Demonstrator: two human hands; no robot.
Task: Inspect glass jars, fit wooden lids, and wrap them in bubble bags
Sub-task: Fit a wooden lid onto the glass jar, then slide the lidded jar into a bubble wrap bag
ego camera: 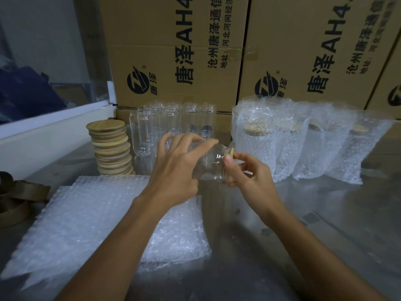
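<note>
The glass jar (209,165) was held on its side above the steel table (325,213), mouth turned to the right, just in front of the standing row of empty jars (165,124). A wooden lid (230,152) sat at the jar's mouth; whether it was fully seated could not be told. The left hand (175,168) gripped the jar's body, fingers curled over the top and thumb underneath. The right hand (249,172) pinched the lid's rim, thumb on the near edge and fingers curled behind.

In my judgement the lid-fitting step was in hand. The next move would call for pressing the lid square and firm, then drawing one bag from the pile of flat bubble bags (104,222), which lay left of and below the jar.

The stack of spare lids (111,148) stood left of the jar; the wrapped jars (299,140) stood to its right, the cardboard boxes (180,51) behind.
</note>
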